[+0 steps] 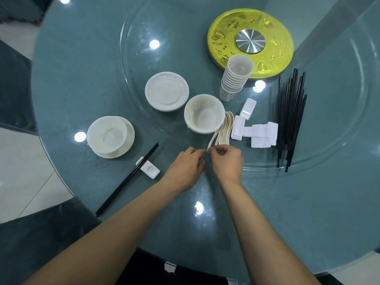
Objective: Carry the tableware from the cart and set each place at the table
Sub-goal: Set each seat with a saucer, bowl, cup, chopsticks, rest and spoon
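Embossed marks on the gold disc [273, 48] are too blurred to read. Nested spoons [223, 129] lie on the counter [82, 68] beside a bowl [203, 114]. The right hand [227, 164] pinches their handle ends with curled fingers [216, 150]. The left hand [185, 168] meets them there, but I cannot tell whether it grips.

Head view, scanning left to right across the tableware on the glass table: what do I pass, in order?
Bowl on its plate → stacked plates → stacked bowls → spoons → pile of white chopstick rests → loose black chopsticks.
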A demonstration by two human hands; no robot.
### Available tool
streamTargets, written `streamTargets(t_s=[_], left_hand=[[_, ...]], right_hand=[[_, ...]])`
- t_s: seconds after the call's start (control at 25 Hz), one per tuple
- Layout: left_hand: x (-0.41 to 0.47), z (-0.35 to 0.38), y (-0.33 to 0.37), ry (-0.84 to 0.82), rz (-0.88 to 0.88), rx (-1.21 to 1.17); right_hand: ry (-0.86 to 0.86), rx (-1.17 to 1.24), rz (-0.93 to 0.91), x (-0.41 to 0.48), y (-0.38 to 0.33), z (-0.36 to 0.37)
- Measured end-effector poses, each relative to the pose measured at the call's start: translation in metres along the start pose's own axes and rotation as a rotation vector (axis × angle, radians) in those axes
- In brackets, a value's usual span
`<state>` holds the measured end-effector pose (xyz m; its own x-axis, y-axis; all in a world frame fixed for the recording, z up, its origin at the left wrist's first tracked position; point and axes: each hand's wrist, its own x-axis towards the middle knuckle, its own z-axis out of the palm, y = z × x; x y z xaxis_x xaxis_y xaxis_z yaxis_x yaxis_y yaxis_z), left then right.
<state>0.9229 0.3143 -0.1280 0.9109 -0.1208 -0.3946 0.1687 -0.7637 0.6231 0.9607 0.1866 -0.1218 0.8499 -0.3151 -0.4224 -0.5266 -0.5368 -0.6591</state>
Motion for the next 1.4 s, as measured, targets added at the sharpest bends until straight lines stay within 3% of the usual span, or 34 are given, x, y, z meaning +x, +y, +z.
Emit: streamTargets(t_s=[0.48, 0.96, 1.4], left_hand=[[0.001, -0.001, -0.01, -0.055, -0.026, -0.045], [-0.005, -0.005, -0.008, 0.001, -0.022, -0.226], [-0.024, -0.013, -0.037, 0.062, -0.127, -0.34]], right_hand=[[0.035, -0.197, 0.014, 0.0, -0.012, 0.014], [-0.025, 0.035, 0.015, -0.032, 0.014, 0.014], [-0.132, 0.032, -0.041, -0.058, 0.02, 0.035]])
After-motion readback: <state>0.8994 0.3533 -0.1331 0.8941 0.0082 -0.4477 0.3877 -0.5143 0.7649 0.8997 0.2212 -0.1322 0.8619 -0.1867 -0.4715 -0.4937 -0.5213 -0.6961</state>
